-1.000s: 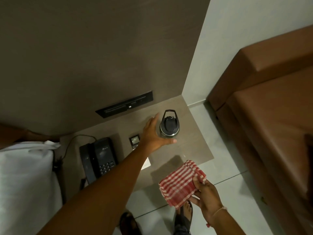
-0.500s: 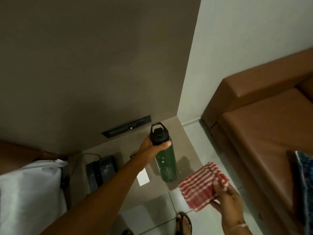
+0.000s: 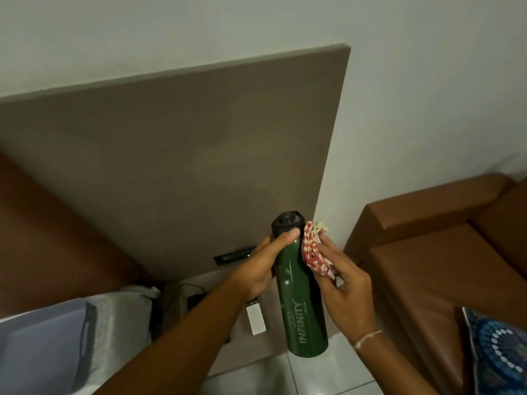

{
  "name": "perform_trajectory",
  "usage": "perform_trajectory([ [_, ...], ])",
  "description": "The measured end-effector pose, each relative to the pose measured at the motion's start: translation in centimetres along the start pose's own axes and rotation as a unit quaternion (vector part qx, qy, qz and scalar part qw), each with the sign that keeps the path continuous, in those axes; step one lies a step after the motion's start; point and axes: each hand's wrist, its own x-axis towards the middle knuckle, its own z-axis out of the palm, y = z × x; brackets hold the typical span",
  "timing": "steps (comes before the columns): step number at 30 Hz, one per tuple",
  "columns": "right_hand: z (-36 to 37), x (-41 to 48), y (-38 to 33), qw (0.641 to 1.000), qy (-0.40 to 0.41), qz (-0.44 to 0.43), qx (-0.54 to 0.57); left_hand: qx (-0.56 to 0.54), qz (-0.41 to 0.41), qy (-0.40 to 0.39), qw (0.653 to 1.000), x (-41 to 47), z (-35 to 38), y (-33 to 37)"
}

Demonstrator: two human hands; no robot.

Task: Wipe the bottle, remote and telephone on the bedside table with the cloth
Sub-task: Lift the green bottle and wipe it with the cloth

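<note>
A dark green bottle (image 3: pixel 302 306) with a black cap is held up in the air, above the bedside table (image 3: pixel 228 354). My left hand (image 3: pixel 262 266) grips its neck just under the cap. My right hand (image 3: pixel 342 280) presses a red-and-white checked cloth (image 3: pixel 313 252) against the bottle's upper right side. A white remote (image 3: pixel 255 317) lies on the table below. My left forearm hides most of the black telephone (image 3: pixel 196 300); only a corner and its cable show.
A brown wall panel (image 3: pixel 199 166) with a dark socket strip (image 3: pixel 233 255) rises behind the table. A bed with white linen (image 3: pixel 57 337) is at the left. A brown sofa (image 3: pixel 427 266) with a blue patterned cushion (image 3: pixel 502 352) fills the right. Tiled floor lies below.
My left hand lifted the bottle off the table and raised it. My right hand brought the cloth up against the bottle's side. The view tilted upward.
</note>
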Motion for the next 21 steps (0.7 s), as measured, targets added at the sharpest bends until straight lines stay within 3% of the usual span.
perform_trajectory([
  [3,0.6,-1.4,-1.7,1.000,-0.010,-0.008,-0.009,-0.022,-0.002,0.031,0.999,-1.8,0.8,2.2],
  [9,-0.9,-8.1,-3.6,0.979,-0.083,-0.091,-0.161,-0.072,0.000,0.071,0.995,-3.6,0.0,6.2],
  [10,-0.6,-9.2,-4.1,0.981,-0.053,-0.077,-0.170,-0.066,0.001,0.073,0.995,-3.7,-0.2,6.6],
  [11,-0.4,-10.3,-4.2,0.986,-0.018,-0.065,-0.150,-0.057,0.003,0.075,0.996,-3.9,-0.4,6.9],
  [15,-1.0,-9.8,-5.0,0.997,-0.029,0.070,0.004,-0.046,0.005,0.044,0.998,-4.7,-0.8,7.2],
  [17,-2.6,-7.8,-4.7,0.988,0.061,0.129,0.059,-0.064,0.007,0.019,0.998,-5.1,-0.8,7.1],
  [19,-3.5,-5.3,-4.7,0.989,0.089,0.111,0.037,-0.055,0.008,0.009,0.998,-5.5,-0.6,7.1],
  [21,-3.5,-3.0,-5.1,0.996,0.078,0.029,-0.014,-0.020,0.011,0.023,0.999,-5.7,0.3,7.1],
])
